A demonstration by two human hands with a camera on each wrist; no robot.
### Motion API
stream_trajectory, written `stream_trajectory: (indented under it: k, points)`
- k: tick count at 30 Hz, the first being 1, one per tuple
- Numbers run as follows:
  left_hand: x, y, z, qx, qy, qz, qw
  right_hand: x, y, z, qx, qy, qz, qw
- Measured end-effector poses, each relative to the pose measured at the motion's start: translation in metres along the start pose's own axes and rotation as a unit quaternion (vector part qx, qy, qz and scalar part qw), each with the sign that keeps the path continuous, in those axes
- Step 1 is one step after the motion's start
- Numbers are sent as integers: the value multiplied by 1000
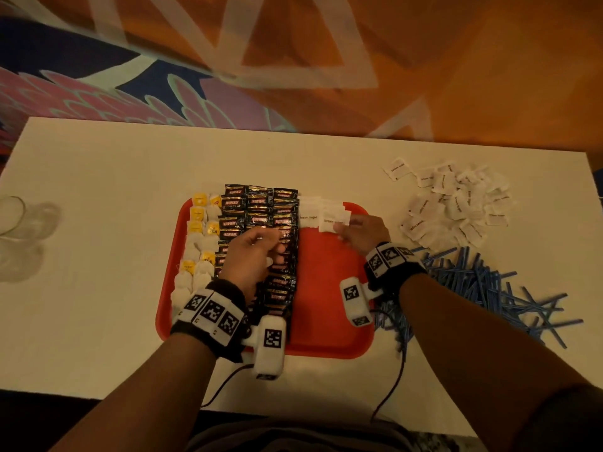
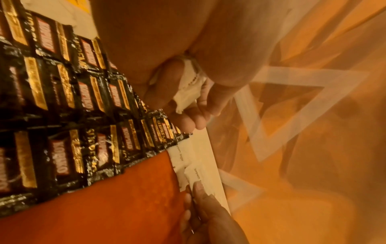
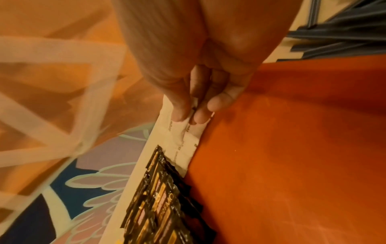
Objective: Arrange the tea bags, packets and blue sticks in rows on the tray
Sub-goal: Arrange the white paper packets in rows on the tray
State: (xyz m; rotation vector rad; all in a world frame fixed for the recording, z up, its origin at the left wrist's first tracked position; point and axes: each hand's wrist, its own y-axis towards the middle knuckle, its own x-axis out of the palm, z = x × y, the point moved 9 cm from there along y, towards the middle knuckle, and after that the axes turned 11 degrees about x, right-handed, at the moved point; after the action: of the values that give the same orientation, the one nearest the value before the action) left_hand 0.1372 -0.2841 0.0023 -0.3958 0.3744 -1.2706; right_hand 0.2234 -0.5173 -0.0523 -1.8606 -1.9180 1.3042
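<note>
A red tray (image 1: 326, 305) holds tea bags (image 1: 199, 243) down its left side and columns of black coffee packets (image 1: 261, 210) beside them. A short row of white brown-sugar packets (image 1: 308, 216) lies at the tray's far edge. My right hand (image 1: 341, 228) pinches the rightmost sugar packet (image 3: 188, 130) of that row between thumb and fingers, low on the tray. My left hand (image 1: 274, 246) hovers over the black packets, its fingers curled round a few spare white packets (image 2: 190, 85). Loose sugar packets (image 1: 456, 203) and blue sticks (image 1: 489, 288) lie in piles on the table to the right.
The white table (image 1: 98, 190) carries a clear glass (image 1: 13, 216) at its far left edge. The tray's right half (image 1: 326, 272) shows bare red. Thin cables (image 1: 391, 386) trail from both wrists over the near table edge. Patterned carpet lies beyond the table.
</note>
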Motion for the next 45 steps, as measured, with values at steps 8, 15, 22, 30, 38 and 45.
stream_trajectory:
  k: [8, 15, 22, 30, 38, 45]
  points:
    - [-25, 2, -3, 0, 11, 15, 1000, 15, 31, 3, 52, -86, 51, 994]
    - [-33, 7, -5, -17, -5, 16, 1000, 12, 30, 1, 39, -130, 125, 983]
    - [-36, 6, -9, -27, -18, 18, 999, 20, 17, -30, -129, -199, 142, 961]
    - [-23, -1, -3, -40, -72, 17, 996, 15, 7, -28, -129, -145, 104, 975]
    - [25, -16, 17, -29, -95, -43, 994, 37, -63, -44, -155, -29, -109, 981]
    - [62, -33, 23, -16, -92, -91, 991, 26, -110, -46, -190, -25, -195, 962]
